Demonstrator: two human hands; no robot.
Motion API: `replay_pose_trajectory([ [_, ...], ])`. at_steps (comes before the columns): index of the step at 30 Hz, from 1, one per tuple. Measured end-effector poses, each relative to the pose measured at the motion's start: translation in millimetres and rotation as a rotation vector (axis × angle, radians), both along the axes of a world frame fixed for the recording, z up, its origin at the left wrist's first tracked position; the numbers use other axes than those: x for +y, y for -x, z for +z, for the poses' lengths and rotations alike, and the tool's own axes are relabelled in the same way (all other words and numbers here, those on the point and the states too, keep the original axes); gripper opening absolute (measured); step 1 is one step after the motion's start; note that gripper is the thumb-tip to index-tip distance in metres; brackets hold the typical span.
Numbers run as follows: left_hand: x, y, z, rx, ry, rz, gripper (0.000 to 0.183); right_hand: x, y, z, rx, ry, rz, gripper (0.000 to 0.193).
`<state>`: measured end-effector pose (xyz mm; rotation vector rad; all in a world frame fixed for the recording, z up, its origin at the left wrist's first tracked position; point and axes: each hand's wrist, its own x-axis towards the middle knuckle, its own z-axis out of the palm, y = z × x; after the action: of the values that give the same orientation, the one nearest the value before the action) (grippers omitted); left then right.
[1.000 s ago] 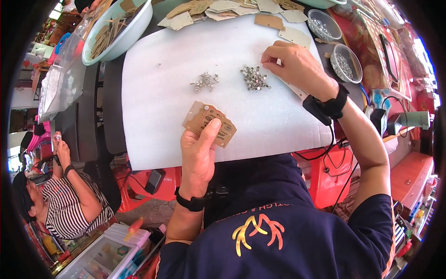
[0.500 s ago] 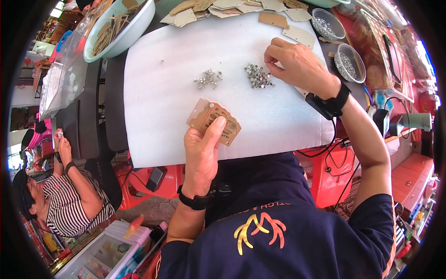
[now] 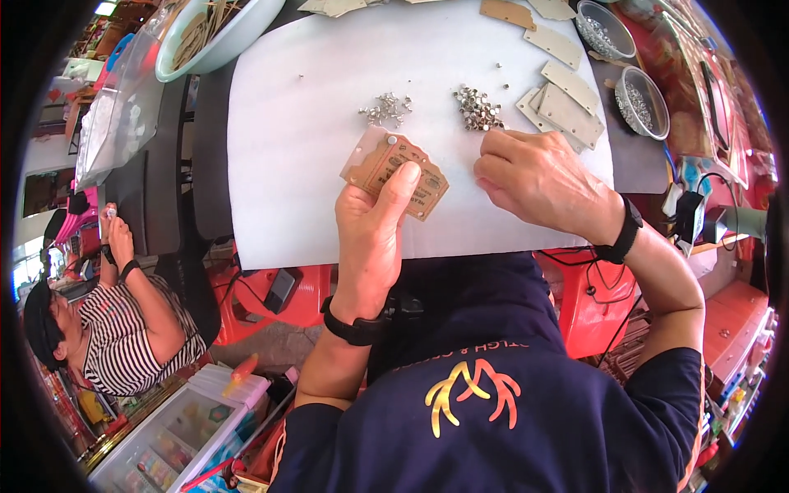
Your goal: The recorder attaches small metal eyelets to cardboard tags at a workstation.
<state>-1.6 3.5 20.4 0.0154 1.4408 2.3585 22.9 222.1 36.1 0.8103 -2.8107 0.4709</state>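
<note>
Nearest the wearer, the left hand (image 3: 374,238) rises from a forearm with a black wrist strap and grips a small stack of tan cardboard tags (image 3: 394,171), thumb pressed flat across the top tag and the other fingers curled beneath; a small silver rivet sits in the hole at the tag's far end. The stack is held just above the white foam sheet (image 3: 288,164) that covers the bench. Just to the right, the right hand (image 3: 538,177), wearing a black wristwatch, rests knuckles-up on the sheet with its fingers curled in; whether the fingertips pinch anything cannot be told.

Just beyond the right hand lies a heap of small silver rivet caps (image 3: 477,108), and left of it, near the tags' far end, a looser scatter of silver rivet pins (image 3: 386,107). Further right, blank beige card tags (image 3: 563,107) overlap at the sheet's edge, with two round clear dishes of metal bits (image 3: 641,103) past them. At the far left stands a pale green plastic basin of brown strips (image 3: 218,37). Off the bench to the left, a person in a striped shirt (image 3: 123,329) sits low.
</note>
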Motion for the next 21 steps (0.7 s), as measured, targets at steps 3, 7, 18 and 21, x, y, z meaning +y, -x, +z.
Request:
replay_pose_trajectory([
  [3,-0.4,-0.3,-0.2,0.005,0.008,-0.005,0.025,-0.9,-1.1,3.6,-0.071,0.059,-0.002,0.013],
  [7,2.3,-1.9,0.1,0.034,0.018,-0.008,0.026,-2.3,0.5,-0.6,-0.133,0.079,-0.087,0.014],
  [18,0.5,-1.2,-2.8,0.083,0.055,0.028,0.024,-5.7,-7.2,3.9,-0.058,-0.04,-0.053,0.01],
  [21,1.6,-1.4,-5.1,0.082,0.052,0.035,0.026,-2.4,-6.9,2.0,-0.103,-0.032,-0.05,0.009],
])
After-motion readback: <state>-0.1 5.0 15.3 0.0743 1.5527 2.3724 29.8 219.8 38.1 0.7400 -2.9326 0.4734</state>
